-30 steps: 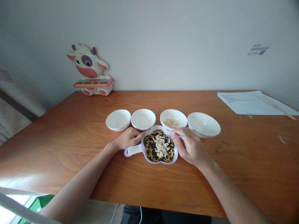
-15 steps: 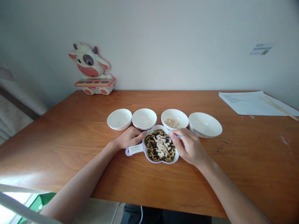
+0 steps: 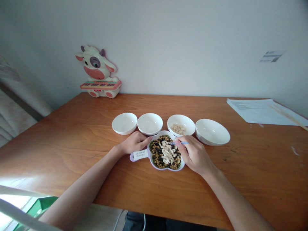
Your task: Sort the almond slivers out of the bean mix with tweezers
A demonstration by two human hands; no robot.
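Note:
A pale lilac dish with a handle holds mixed beans and pale seeds. My left hand is curled against its left rim, above the labelled handle. My right hand pinches thin blue tweezers, their tip over the seeds at the dish's far side. Behind the dish stands a row of white bowls: one at the far left, a second, a third with a few pale seeds, and a larger one on the right.
The wooden table runs to a white wall. A cow-shaped toy keyboard stands at the back left. Sheets of paper with a thin stick on them lie at the back right.
The view has shifted slightly, so everything sits a little lower and to the right. The tweezers' tip has stayed over the seeds; both hands keep their hold.

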